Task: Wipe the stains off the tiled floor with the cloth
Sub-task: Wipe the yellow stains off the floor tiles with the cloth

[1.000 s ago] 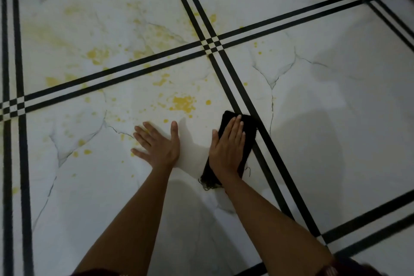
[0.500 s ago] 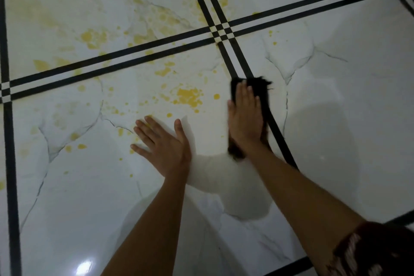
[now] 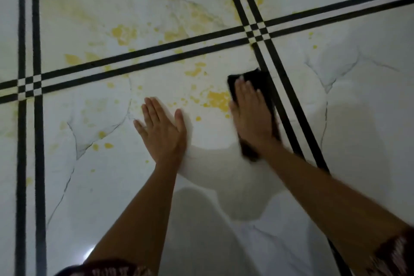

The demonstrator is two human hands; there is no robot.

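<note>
A black cloth (image 3: 257, 82) lies flat on the white marble-look tiled floor (image 3: 100, 186), beside a pair of black border lines. My right hand (image 3: 252, 116) presses flat on top of it, fingers together, covering most of it. A large yellow stain (image 3: 218, 99) touches the cloth's left edge, and several smaller yellow spots and smears (image 3: 124, 33) spread to the left and further away. My left hand (image 3: 162, 132) rests palm down on the bare tile, fingers spread, holding nothing.
Double black lines (image 3: 289, 119) cross the floor and meet at a checkered junction (image 3: 256, 30); another junction (image 3: 29, 85) lies at the left. Grey veins run through the tiles. Patterned sleeves (image 3: 394, 251) show at the bottom corners.
My right hand slid the cloth away from me along the border line, then left against the big yellow stain. The left hand stayed planted on the tile while the camera shifted.
</note>
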